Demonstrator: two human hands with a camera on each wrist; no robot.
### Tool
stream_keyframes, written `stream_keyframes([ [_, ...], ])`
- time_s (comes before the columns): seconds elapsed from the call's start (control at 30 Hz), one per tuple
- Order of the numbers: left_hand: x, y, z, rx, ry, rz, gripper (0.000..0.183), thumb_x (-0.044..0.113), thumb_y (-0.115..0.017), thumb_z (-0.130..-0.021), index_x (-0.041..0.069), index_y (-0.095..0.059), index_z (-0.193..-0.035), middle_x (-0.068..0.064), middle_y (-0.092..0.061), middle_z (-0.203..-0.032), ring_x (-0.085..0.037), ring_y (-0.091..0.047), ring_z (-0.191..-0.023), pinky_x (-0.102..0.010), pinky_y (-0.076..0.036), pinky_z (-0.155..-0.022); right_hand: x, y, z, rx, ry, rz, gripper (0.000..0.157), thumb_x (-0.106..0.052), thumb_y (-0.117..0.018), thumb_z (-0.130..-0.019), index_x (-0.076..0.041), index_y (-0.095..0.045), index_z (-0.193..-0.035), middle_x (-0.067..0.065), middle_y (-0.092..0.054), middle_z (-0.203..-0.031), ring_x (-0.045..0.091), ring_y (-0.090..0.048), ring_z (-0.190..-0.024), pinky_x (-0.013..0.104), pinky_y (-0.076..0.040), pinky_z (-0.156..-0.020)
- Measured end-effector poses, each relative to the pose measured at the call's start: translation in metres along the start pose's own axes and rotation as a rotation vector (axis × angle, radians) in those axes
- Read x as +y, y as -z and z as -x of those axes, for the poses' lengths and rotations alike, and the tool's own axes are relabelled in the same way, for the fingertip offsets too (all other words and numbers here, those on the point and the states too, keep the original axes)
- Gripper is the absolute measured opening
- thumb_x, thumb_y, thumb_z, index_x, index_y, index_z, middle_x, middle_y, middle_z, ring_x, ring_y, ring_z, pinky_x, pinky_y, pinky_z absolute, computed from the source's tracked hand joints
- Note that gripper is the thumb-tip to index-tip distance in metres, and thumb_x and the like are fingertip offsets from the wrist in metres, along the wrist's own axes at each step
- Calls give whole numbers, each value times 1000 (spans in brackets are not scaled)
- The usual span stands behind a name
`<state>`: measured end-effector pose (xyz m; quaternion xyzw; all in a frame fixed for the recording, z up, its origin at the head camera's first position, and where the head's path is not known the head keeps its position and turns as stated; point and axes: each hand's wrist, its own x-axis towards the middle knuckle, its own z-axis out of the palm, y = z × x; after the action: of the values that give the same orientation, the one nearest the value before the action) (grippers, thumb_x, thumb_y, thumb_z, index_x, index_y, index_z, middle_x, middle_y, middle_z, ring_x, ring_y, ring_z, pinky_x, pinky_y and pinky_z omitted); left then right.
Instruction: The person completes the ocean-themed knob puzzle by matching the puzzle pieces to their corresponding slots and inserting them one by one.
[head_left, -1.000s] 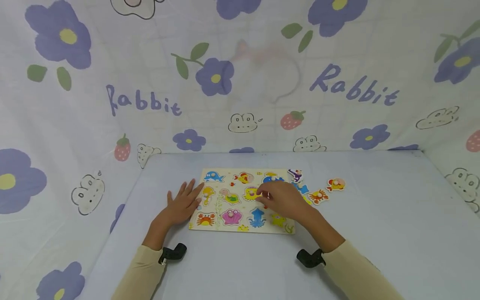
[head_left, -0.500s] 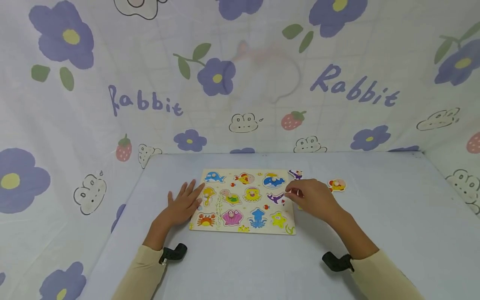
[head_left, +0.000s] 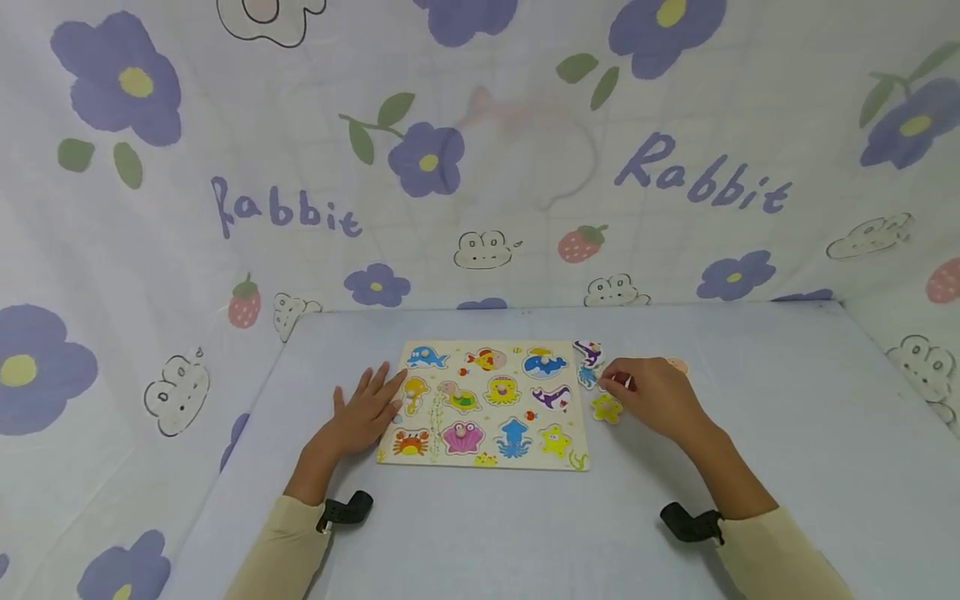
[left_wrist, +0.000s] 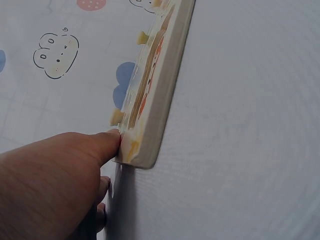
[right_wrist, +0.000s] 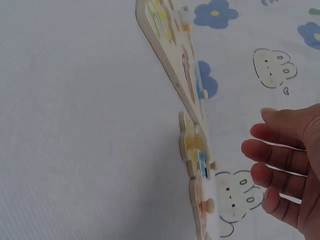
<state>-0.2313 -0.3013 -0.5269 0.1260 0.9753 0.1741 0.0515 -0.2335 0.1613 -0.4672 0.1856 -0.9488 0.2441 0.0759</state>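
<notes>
A wooden peg puzzle board (head_left: 483, 465) with sea animal shapes lies on the table. My left hand (head_left: 365, 417) rests spread at its left edge; in the left wrist view the thumb (left_wrist: 107, 145) touches the board's corner. A yellow octopus piece (head_left: 502, 390) with a knob sits in the board. My right hand (head_left: 652, 398) is over the loose pieces on the right, and the right wrist view shows its fingers loosely bent around nothing. Nearest to it are a blue squid piece (head_left: 587, 377) and a yellow star piece (head_left: 606, 408).
A purple whale piece (head_left: 588, 352) lies by the board's upper right corner. Behind my right hand, a fish piece (head_left: 678, 365) is mostly hidden. Another loose piece with a knob (right_wrist: 208, 206) shows in the right wrist view. A patterned curtain (head_left: 525, 200) hangs behind the table.
My right hand has moved right, from beside the octopus piece on the board to above the loose pieces. The octopus piece stays in the board. My left hand has not moved.
</notes>
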Motion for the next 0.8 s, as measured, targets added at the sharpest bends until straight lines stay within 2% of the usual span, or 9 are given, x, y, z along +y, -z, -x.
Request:
stream_keyframes([
  [0.13,0,1,1,9,7,7,60,39,-39,-110,24,-19,-164,-14,-5,-170,-41,0,-155,-78,7,-109,8,5,-2,5,-13,0,12,-22,-75,-94,-11,-77,-99,-3,-66,-77,16,-55,-67,29,-45,-55],
  [0.4,4,1,0,4,-5,20,60,38,-40,-110,24,-20,-164,-13,-5,-170,-41,0,-155,-78,8,-109,23,15,1,-37,-104,40,16,-22,-75,-94,-6,-75,-96,0,-64,-75,18,-52,-66,31,-42,-54],
  [0.67,4,1,-1,16,-8,17,60,39,-40,-110,23,-20,-164,-14,-6,-170,-42,-1,-155,-78,8,-109,32,10,0,-120,-203,81,19,-24,-76,-92,-6,-73,-90,2,-62,-72,19,-53,-64,31,-43,-54],
  [0.8,4,0,1,7,-1,13,60,39,-40,-110,23,-21,-164,-14,-6,-170,-42,-1,-155,-78,8,-109,36,4,1,-138,-224,106,21,-27,-77,-91,-6,-70,-90,2,-61,-71,19,-53,-63,31,-42,-53],
])
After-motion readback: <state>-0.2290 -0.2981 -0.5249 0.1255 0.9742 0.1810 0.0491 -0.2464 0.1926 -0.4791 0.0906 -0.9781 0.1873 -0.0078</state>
